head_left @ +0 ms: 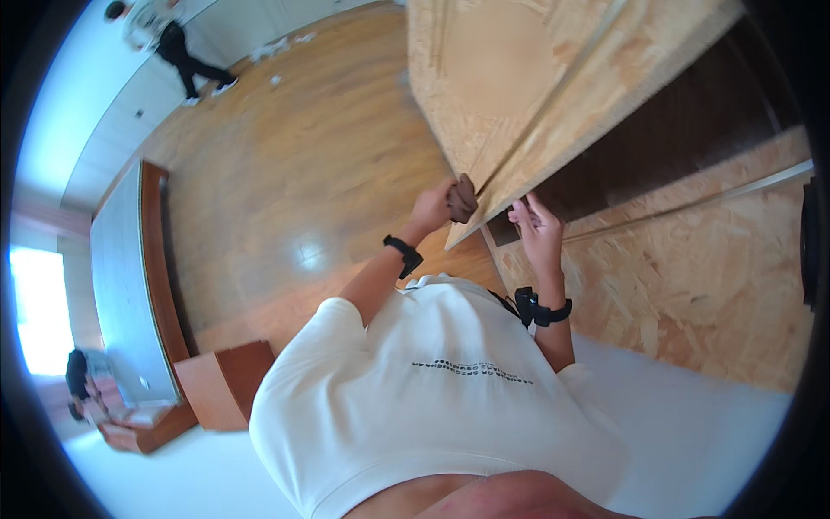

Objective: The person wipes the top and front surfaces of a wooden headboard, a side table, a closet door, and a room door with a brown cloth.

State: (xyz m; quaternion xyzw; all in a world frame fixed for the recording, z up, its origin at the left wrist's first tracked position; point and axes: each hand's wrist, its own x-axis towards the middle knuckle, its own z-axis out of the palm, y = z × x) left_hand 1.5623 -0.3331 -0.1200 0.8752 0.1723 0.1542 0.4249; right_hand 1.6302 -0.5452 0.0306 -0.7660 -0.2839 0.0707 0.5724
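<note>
My left hand (pixel 433 206) holds a bunched brown cloth (pixel 462 200) against the near end of an oriented strand board panel (pixel 583 97). The panel stands out at an angle, and a long groove or strip runs along its face. On the other side of the panel's edge is my right hand (pixel 539 227), its fingers bent and the fingertips at the edge. Whether they grip the board cannot be made out. A dark brown surface (pixel 674 123) shows beyond the panel. Each wrist wears a black strap, with a small black device on the right one.
More strand board (pixel 668 279) lies to the right, crossed by a pale strip. On the left, a grey-topped platform (pixel 126 279) with wooden sides stands beside a brown wooden box (pixel 220 386). One person (pixel 175 48) is at the far wall near white scraps (pixel 269 48); another (pixel 81 383) bends by the platform.
</note>
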